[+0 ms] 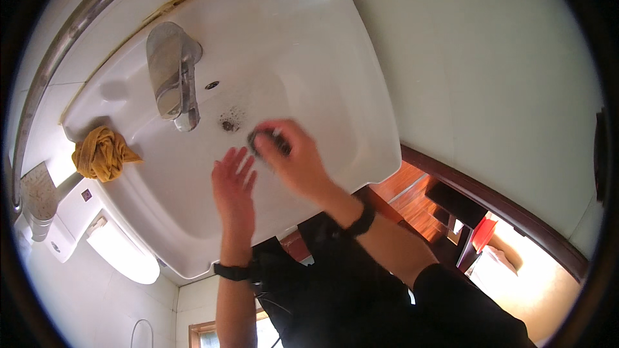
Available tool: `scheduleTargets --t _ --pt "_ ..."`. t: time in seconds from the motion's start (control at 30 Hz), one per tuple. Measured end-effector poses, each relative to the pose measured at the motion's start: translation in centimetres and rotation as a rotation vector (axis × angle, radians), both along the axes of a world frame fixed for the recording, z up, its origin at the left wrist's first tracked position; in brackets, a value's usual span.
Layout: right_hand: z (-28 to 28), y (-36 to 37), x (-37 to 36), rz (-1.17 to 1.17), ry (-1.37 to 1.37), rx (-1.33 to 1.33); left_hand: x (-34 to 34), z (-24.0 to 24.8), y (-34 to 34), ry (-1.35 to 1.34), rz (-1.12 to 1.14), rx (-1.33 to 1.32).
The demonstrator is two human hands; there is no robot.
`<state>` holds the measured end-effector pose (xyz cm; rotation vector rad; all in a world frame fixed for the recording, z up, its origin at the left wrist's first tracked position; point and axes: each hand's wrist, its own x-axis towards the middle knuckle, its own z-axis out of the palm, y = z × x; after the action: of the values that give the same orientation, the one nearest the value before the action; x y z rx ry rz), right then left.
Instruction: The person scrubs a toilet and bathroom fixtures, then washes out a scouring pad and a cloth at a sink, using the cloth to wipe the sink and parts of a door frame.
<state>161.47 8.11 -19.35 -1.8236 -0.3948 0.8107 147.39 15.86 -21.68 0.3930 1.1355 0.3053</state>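
Over the white washbasin my right hand is closed around a small, dark, round piece. Motion smears it, and the fingers cover part of it, so its kind is unclear. Just to its left, my left hand has its fingers stretched out and slightly apart, holding nothing. Beyond both hands lies the drain hole, with dark specks and bits scattered around it. A dull grey tap leans over the basin at the left; no water stream shows from its spout.
A crumpled mustard-yellow cloth lies on the basin's left rim. A metal rail runs along the far left. Beside the basin stands a white toilet. A pale wall bounds the right side, with a doorway and wooden floor below.
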Motion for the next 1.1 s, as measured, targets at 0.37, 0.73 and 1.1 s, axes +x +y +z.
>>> scheduleTargets --t 0.37,0.73,1.1 --pt "1.3 8.4 9.7 0.020 -0.254 0.028 -15.7 4.5 7.2 0.712 -0.126 1.315" --pt "-2.4 1.6 -11.2 0.558 0.076 -0.217 -20.7 1.0 7.9 0.949 -0.130 1.039" --pt "-0.8 1.6 -15.2 0.461 -0.229 -0.265 -21.0 2.7 8.3 0.847 -0.089 1.062"
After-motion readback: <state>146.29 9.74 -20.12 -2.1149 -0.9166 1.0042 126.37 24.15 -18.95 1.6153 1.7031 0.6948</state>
